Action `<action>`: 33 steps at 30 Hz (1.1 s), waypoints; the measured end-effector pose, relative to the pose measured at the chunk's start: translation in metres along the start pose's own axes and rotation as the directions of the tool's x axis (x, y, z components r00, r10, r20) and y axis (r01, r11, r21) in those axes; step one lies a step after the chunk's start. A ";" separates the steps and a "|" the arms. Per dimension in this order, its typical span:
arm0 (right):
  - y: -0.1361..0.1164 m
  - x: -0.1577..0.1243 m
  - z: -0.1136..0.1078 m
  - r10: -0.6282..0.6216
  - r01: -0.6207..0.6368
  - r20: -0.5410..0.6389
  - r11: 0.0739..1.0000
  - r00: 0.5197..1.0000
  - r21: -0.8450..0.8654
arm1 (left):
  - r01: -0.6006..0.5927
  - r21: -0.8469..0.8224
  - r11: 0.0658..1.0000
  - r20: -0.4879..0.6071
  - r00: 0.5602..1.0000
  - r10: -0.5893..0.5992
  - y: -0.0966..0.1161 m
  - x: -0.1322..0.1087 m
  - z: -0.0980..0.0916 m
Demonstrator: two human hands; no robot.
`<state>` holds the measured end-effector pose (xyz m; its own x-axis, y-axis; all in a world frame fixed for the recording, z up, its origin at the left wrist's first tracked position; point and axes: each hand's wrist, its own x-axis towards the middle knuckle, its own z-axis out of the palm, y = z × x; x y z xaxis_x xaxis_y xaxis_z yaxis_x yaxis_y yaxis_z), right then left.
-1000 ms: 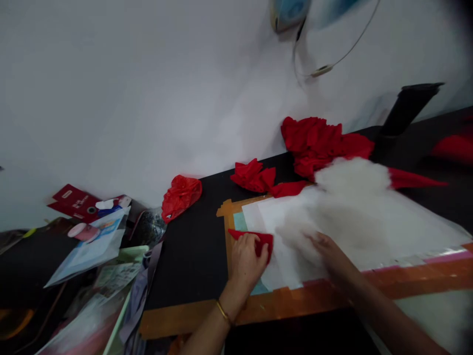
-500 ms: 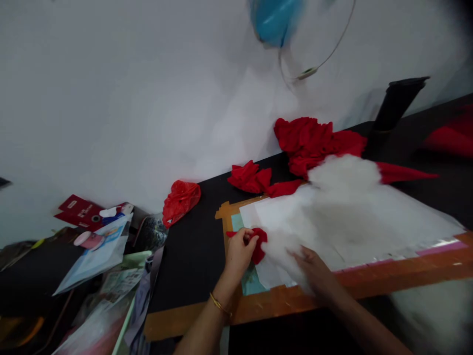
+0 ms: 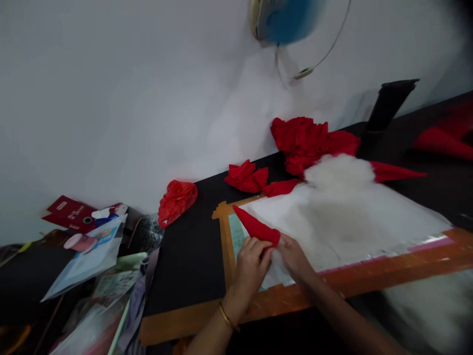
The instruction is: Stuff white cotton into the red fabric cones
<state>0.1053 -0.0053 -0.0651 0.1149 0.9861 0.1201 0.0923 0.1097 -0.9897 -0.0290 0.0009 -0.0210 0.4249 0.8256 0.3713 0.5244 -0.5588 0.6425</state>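
A small red fabric cone (image 3: pixel 254 227) lies pointing up-left over the near-left corner of a mat. My left hand (image 3: pixel 252 265), with a gold bangle on the wrist, grips its open end. My right hand (image 3: pixel 295 256) meets it there, fingers pinching a tuft of white stuffing at the cone's mouth. The pile of white stuffing (image 3: pixel 342 195) spreads over white sheets to the right.
The mat has an orange taped border (image 3: pixel 369 278) on a black table (image 3: pixel 192 246). Red fabric pieces (image 3: pixel 308 140), a further cone (image 3: pixel 395 172), a red plastic bag (image 3: pixel 176 199) and a black tube (image 3: pixel 386 106) lie behind. Papers and packets (image 3: pixel 88 251) crowd the left. A fan (image 3: pixel 284 19) hangs on the wall.
The red piece, crumpled in my left hand before, now shows as a pointed cone. My right hand has moved left from the stuffing to the cone's mouth.
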 end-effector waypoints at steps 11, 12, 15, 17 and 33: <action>-0.021 0.001 0.020 -0.018 0.013 0.031 0.985 0.999 0.170 | 0.280 -0.925 0.257 -0.007 0.662 -0.749 -0.019 0.028 -0.023; -0.021 0.005 0.022 -0.088 0.086 0.025 0.994 0.996 0.060 | 0.302 -0.936 0.182 0.066 0.656 -0.752 -0.017 0.033 -0.022; -0.018 0.017 0.024 -0.172 0.170 -0.008 0.977 0.985 -0.129 | 0.271 -0.949 0.159 0.051 0.634 -0.772 -0.010 0.040 -0.013; -0.016 0.022 0.024 -0.150 0.143 -0.035 0.979 0.988 -0.147 | 0.236 -0.955 0.178 0.002 0.607 -0.794 -0.006 0.039 -0.004; -0.019 0.009 0.039 0.078 -0.069 -0.015 0.943 0.997 0.324 | 0.385 -0.822 0.419 -0.021 0.716 -0.698 -0.002 0.025 0.011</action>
<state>0.0657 0.0064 -0.0480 0.1363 0.9897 0.0434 -0.2416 0.0757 -0.9674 -0.0115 0.0217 -0.0209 -0.0768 0.9827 -0.1688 -0.2234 0.1480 0.9634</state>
